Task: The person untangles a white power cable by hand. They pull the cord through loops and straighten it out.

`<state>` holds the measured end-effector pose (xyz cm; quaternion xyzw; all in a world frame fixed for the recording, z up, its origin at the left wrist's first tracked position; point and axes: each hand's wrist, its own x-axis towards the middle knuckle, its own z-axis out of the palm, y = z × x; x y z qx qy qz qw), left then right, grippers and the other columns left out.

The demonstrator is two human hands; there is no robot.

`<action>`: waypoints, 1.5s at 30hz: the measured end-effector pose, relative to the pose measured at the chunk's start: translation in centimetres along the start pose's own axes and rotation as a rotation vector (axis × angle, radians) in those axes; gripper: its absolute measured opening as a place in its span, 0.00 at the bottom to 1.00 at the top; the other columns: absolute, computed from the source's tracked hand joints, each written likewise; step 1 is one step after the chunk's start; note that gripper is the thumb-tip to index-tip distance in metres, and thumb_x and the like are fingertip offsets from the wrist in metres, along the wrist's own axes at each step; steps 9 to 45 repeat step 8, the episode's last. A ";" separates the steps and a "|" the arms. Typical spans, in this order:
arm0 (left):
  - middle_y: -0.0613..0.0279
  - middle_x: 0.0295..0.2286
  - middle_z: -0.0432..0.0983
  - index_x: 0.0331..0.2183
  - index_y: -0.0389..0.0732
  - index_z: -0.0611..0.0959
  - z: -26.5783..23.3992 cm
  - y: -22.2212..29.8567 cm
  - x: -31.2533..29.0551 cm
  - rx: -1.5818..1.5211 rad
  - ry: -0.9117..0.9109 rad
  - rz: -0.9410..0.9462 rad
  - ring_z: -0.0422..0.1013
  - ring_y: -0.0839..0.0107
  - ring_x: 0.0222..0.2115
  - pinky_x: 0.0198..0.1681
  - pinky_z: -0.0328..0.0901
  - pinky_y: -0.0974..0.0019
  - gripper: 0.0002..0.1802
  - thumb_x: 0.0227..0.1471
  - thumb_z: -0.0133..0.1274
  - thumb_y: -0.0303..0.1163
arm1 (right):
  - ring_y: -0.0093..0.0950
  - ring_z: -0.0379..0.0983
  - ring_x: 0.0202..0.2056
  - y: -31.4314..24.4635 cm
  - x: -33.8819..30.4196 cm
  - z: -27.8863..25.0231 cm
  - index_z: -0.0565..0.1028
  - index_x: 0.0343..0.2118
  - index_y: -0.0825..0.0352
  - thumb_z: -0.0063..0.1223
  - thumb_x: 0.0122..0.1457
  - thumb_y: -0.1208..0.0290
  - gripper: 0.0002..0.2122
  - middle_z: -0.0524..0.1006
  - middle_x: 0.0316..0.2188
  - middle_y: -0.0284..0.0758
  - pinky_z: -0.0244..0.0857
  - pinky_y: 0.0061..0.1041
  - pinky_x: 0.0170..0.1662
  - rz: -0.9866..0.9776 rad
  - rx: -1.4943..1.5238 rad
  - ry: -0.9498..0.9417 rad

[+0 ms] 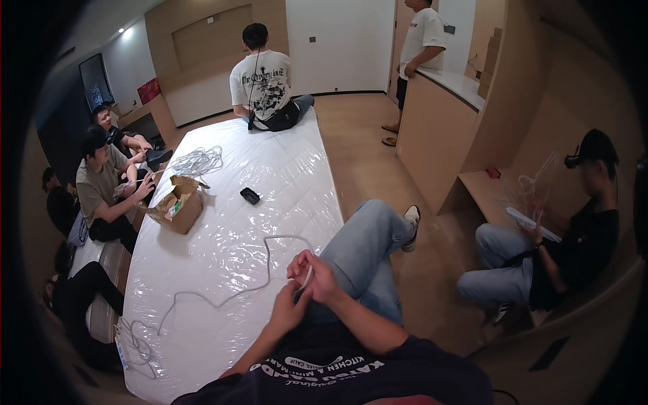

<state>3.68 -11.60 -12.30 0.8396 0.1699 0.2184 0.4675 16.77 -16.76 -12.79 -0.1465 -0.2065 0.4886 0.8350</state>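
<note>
Close to my lap, both my hands are closed around a thin pale grey cable (268, 260). My right hand (322, 278) has its fingers curled in, with a short loop of the cable showing at the palm. Just below and to the left, my left hand (290, 308) pinches the cable near the same spot. From my hands the cable runs left in loose bends over a plastic-wrapped mattress (229, 324). It reaches a loose tangle near the mattress's left edge, beside a pale object (122, 341) too small to make out. The cable's end between my fingers is hidden.
An open cardboard box (177, 214) with small items stands on the mattress, near a small black object (250, 196) and a grey cable coil (196, 162). One person (264, 88) sits at the far end; others sit left. Another person (574, 229) handles white cables at right.
</note>
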 end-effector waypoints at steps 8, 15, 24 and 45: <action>0.50 0.22 0.75 0.33 0.35 0.79 0.0 -1.2 1.0 0.086 -0.037 -0.103 0.71 0.65 0.23 0.29 0.63 0.66 0.15 0.54 0.55 0.39 | 0.32 0.67 0.36 -2.9 0.6 -1.9 0.68 0.28 0.66 0.33 0.67 0.57 0.18 0.71 0.28 0.38 0.60 0.34 0.47 -0.229 -0.078 -0.121; 0.50 0.22 0.75 0.33 0.35 0.79 0.0 -1.2 1.0 0.086 -0.037 -0.103 0.71 0.65 0.23 0.29 0.63 0.66 0.15 0.54 0.55 0.39 | 0.32 0.67 0.36 -2.9 0.6 -1.9 0.68 0.28 0.66 0.33 0.67 0.57 0.18 0.71 0.28 0.38 0.60 0.34 0.47 -0.229 -0.078 -0.121; 0.50 0.22 0.75 0.33 0.35 0.79 0.0 -1.2 1.0 0.086 -0.037 -0.103 0.71 0.65 0.23 0.29 0.63 0.66 0.15 0.54 0.55 0.39 | 0.32 0.67 0.36 -2.9 0.6 -1.9 0.68 0.28 0.66 0.33 0.67 0.57 0.18 0.71 0.28 0.38 0.60 0.34 0.47 -0.229 -0.078 -0.121; 0.50 0.22 0.75 0.33 0.35 0.79 0.0 -1.2 1.0 0.086 -0.037 -0.103 0.71 0.65 0.23 0.29 0.63 0.66 0.15 0.54 0.55 0.39 | 0.32 0.67 0.36 -2.9 0.6 -1.9 0.68 0.28 0.66 0.33 0.67 0.57 0.18 0.71 0.28 0.38 0.60 0.34 0.47 -0.229 -0.078 -0.121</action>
